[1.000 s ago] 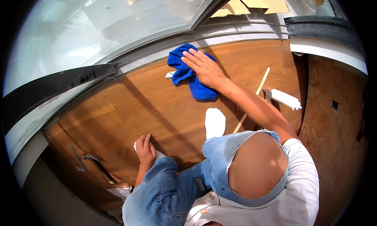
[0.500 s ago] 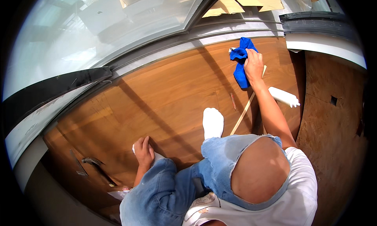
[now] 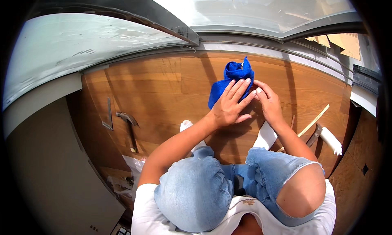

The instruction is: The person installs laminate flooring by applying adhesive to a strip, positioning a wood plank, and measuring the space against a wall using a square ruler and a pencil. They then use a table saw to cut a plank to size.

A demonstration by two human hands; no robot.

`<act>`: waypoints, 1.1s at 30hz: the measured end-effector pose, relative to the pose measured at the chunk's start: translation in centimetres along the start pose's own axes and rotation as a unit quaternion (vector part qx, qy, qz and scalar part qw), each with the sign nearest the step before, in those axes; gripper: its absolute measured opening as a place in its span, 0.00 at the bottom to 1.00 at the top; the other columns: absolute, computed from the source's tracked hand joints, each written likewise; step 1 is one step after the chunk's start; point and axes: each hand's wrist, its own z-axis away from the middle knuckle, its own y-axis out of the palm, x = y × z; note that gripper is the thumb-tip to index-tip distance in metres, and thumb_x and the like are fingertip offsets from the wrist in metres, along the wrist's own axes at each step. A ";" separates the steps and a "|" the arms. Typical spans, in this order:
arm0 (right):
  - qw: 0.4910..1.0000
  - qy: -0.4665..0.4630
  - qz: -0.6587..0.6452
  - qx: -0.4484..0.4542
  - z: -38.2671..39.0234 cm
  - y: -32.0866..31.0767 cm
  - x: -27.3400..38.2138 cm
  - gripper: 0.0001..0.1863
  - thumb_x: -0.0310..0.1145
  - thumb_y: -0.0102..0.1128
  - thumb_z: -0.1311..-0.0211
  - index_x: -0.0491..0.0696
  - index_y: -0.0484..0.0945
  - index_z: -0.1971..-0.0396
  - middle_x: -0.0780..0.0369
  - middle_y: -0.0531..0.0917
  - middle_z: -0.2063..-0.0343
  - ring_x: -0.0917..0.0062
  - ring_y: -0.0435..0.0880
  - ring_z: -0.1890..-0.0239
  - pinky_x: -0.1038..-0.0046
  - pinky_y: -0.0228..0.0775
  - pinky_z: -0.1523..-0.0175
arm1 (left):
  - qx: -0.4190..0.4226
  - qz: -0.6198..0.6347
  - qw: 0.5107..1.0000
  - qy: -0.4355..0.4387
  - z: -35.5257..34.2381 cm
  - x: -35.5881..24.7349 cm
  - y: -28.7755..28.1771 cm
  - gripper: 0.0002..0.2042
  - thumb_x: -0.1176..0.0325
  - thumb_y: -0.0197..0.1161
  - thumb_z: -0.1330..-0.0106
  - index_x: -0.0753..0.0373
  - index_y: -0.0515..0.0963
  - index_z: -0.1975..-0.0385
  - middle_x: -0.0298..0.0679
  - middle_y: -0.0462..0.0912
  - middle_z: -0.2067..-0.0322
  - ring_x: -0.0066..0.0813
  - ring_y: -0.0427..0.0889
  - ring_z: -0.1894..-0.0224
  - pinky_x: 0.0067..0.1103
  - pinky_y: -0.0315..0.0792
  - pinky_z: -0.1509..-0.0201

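Currently: bunched blue fabric cloth (image 3: 236, 74), on brown wood-plank floor (image 3: 157, 90); left hand (image 3: 227, 109) flat on cloth, fingers extended; right hand (image 3: 270, 106) at cloth's right edge, pinch unclear. Handling looks unfinished.

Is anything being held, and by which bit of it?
The left grip lies spread on the blue cloth, over its lower part, not visibly closed around it. Whether the right grip, near its right edge, pinches any can't be told.
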 end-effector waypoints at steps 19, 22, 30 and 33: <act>0.984 0.044 0.165 -0.044 5.9 -4.0 -4.3 0.18 0.27 0.52 0.21 0.40 0.74 0.37 0.57 0.84 0.52 0.78 0.85 0.58 0.75 0.80 0.51 | -0.177 -0.272 0.891 -0.316 18.0 27.1 -17.9 0.27 0.64 0.60 0.32 0.60 0.73 0.32 0.45 0.72 0.30 0.43 0.66 0.26 0.37 0.59 0.22; 0.982 0.076 0.168 -0.032 7.1 -3.7 -5.1 0.18 0.28 0.52 0.21 0.40 0.74 0.37 0.58 0.85 0.54 0.78 0.85 0.59 0.76 0.79 0.52 | -0.169 -0.311 0.838 -0.416 25.5 32.8 -22.4 0.28 0.61 0.55 0.28 0.61 0.68 0.28 0.48 0.68 0.28 0.45 0.63 0.24 0.36 0.56 0.21; 0.971 0.119 0.207 -0.023 8.3 -2.6 -3.2 0.17 0.29 0.53 0.21 0.40 0.75 0.38 0.59 0.87 0.56 0.80 0.85 0.60 0.76 0.79 0.52 | -0.220 -0.375 0.773 -0.462 24.4 41.9 -28.1 0.24 0.61 0.52 0.25 0.65 0.72 0.33 0.50 0.71 0.30 0.53 0.68 0.29 0.39 0.62 0.26; 0.966 0.128 0.223 -0.038 8.3 -2.8 -1.7 0.16 0.28 0.53 0.22 0.39 0.77 0.41 0.59 0.87 0.58 0.79 0.86 0.60 0.76 0.79 0.51 | -0.215 -0.378 0.800 -0.413 22.7 37.8 -21.5 0.21 0.62 0.52 0.24 0.62 0.75 0.36 0.44 0.74 0.32 0.49 0.72 0.33 0.39 0.64 0.30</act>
